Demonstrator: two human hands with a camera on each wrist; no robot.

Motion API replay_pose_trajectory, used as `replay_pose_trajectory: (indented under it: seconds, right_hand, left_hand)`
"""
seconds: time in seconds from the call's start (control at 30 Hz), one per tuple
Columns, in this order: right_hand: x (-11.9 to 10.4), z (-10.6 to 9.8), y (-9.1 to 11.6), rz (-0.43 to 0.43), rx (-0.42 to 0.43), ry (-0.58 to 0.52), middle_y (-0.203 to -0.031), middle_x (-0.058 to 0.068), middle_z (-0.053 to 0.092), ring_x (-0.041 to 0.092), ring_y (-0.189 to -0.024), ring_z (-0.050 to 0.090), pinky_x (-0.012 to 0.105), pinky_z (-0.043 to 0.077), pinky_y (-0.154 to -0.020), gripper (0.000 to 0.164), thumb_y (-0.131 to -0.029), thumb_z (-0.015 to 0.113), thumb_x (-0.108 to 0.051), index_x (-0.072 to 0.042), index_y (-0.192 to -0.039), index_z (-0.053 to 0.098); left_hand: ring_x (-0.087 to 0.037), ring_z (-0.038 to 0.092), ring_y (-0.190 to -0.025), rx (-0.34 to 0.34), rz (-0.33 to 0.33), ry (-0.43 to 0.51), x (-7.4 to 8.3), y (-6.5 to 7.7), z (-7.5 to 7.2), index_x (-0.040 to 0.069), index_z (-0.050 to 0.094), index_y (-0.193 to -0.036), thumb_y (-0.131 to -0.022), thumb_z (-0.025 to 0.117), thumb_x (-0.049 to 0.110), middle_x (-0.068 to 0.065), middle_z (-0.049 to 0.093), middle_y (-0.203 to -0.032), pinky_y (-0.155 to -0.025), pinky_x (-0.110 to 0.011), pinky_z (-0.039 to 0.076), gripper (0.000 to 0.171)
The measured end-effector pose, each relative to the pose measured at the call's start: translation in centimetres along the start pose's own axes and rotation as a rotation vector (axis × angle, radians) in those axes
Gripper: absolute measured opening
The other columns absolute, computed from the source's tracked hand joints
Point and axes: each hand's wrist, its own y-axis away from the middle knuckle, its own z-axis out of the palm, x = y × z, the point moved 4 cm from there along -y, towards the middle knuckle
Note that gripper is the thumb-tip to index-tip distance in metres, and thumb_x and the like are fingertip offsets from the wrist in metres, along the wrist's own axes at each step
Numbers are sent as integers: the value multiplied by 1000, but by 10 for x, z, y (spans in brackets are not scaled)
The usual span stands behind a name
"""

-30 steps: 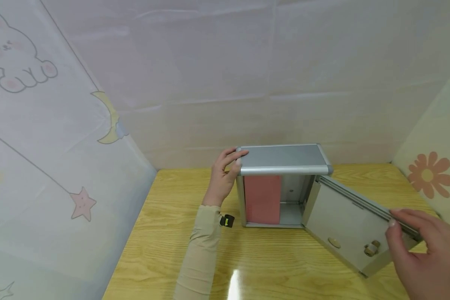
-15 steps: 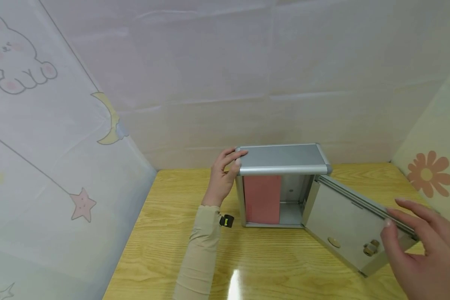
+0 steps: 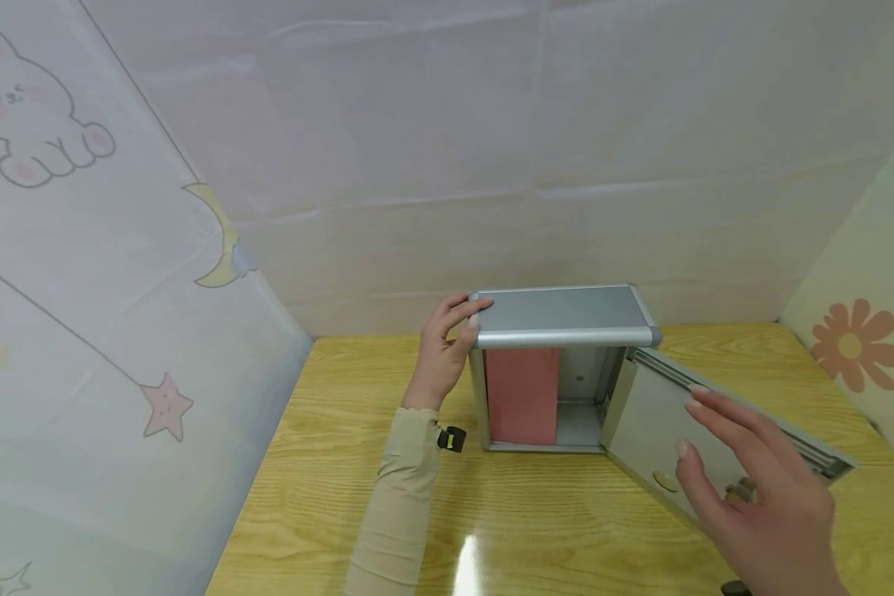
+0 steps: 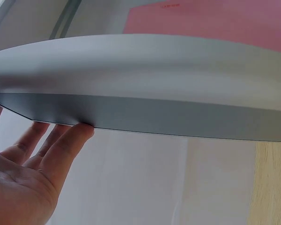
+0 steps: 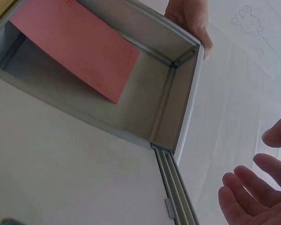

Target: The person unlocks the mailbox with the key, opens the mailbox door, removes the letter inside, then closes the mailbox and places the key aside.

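Note:
A grey metal letter box (image 3: 562, 309) stands on the table, its hinged door (image 3: 644, 406) swung wide to the right. Inside, against the left wall, leans a flat pink envelope-like paper (image 3: 521, 397). My left hand (image 3: 441, 356) rests on the box's upper left corner; its fingertips touch the grey panel (image 4: 145, 112) in the left wrist view. My right hand (image 3: 771, 497) hovers in front of the door with fingers spread and nothing held. It partly covers the brass lock (image 3: 740, 490) on the door's inner face. An oval brass-coloured piece (image 3: 665, 481) sits beside the lock.
The box stands towards the back of a wood-grain table (image 3: 328, 463). Behind it hangs a pale backdrop (image 3: 417, 165), with a patterned side wall (image 3: 104, 331) at the left and another with a flower (image 3: 857, 346) at the right.
My right hand has let go of the door's top edge and moved left, in front of the door. The door stays open; my left hand and the box have not moved.

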Motion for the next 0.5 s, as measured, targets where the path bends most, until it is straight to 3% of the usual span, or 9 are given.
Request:
replay_pose_trajectory:
  seconds: [0.23,0.37,0.5]
  right_hand:
    - [12,33,13,23,-164,-12,-118,15,63,10,-116,53,12,32,-97,51,-92,57,-44,-2,-121,65]
    - [23,54,23,75,-282,5,-125,11,60,22,-115,54,10,30,-97,50,-85,69,-24,-7,-130,59]
    - [37,80,32,146,-400,27,-129,13,55,32,-114,53,33,41,-95,63,-79,74,-7,-5,-137,51]
  left_hand:
    - [-35,33,-133,-4,-1,0,0,0,1,2,60,-129,-102,49,19,-19,39,-142,-85,-51,47,34]
    - [-35,34,-133,-2,-1,-1,1,0,1,2,60,-129,-102,48,24,-19,39,-142,-84,-50,47,36]
    - [-35,35,-132,5,-1,2,0,0,0,2,60,-129,-102,48,27,-19,40,-142,-83,-50,48,38]
